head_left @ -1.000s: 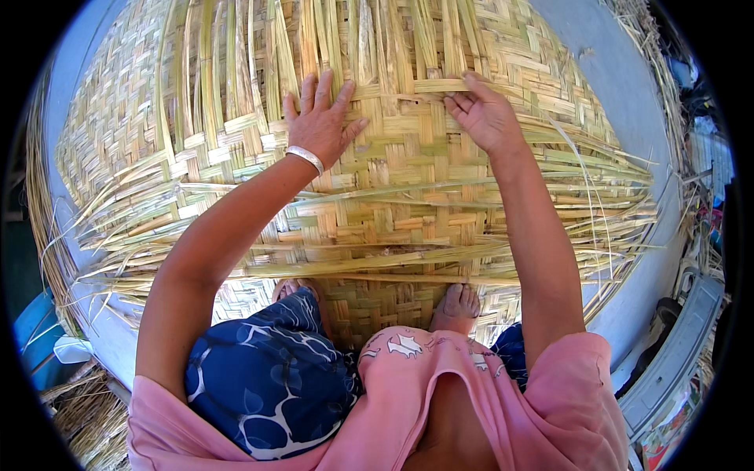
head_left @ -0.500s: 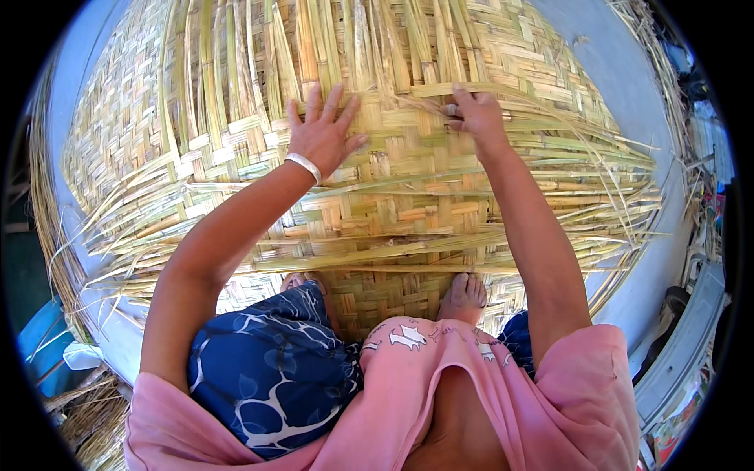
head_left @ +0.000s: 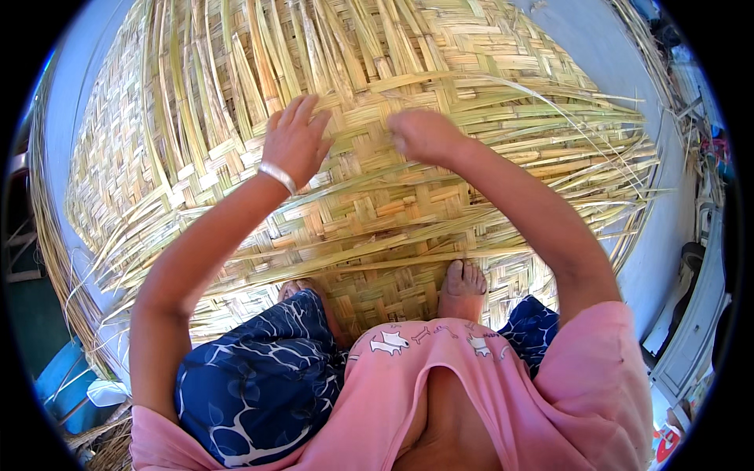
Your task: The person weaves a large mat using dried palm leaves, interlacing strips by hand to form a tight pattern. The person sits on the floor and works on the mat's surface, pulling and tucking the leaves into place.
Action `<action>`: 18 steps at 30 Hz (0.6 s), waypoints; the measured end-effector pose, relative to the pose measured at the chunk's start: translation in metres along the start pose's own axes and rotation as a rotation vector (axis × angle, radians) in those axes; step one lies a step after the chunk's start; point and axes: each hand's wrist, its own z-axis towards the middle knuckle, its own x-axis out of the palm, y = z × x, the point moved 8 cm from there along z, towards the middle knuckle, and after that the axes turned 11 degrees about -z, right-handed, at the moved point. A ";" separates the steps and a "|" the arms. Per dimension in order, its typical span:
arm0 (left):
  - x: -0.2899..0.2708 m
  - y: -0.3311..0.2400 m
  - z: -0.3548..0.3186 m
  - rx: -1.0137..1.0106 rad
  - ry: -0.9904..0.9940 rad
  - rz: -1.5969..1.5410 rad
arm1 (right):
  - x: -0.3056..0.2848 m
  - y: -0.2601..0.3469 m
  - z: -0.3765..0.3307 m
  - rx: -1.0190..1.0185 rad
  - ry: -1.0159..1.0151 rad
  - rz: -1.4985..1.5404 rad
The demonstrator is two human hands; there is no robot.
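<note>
Grey-blue floor (head_left: 605,55); woven mat (head_left: 381,294) spread over it, under both feet (head_left: 463,290). Left hand (head_left: 294,145) mid-mat, fingers extended, nearly together; right hand (head_left: 428,135) near it, fingers curled, blurred, can't tell if gripping. Probably best: press weave flat, pull snug. Loose strips (head_left: 565,118) fan toward mat's right edge, may snag; floor beyond leaves elbow room.

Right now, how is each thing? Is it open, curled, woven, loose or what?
Left hand: open, fingers reaching forward
Right hand: fingers curled, blurred; grip unclear
Mat: woven in the middle
Far strips: loose, lying lengthwise
Right-side strips: loose, fanned out
Bracelet: worn on the left wrist
Feet: bare
</note>
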 end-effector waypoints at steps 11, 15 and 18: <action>0.021 -0.072 0.151 0.092 0.343 -0.291 | -0.011 -0.143 -0.062 0.629 -0.372 1.846; 0.011 -0.052 0.156 -0.133 0.282 -0.648 | -0.050 -0.208 -0.073 0.906 -1.079 1.950; 0.017 -0.054 0.143 -0.202 0.316 -0.655 | -0.112 -0.193 -0.036 0.585 -0.936 1.560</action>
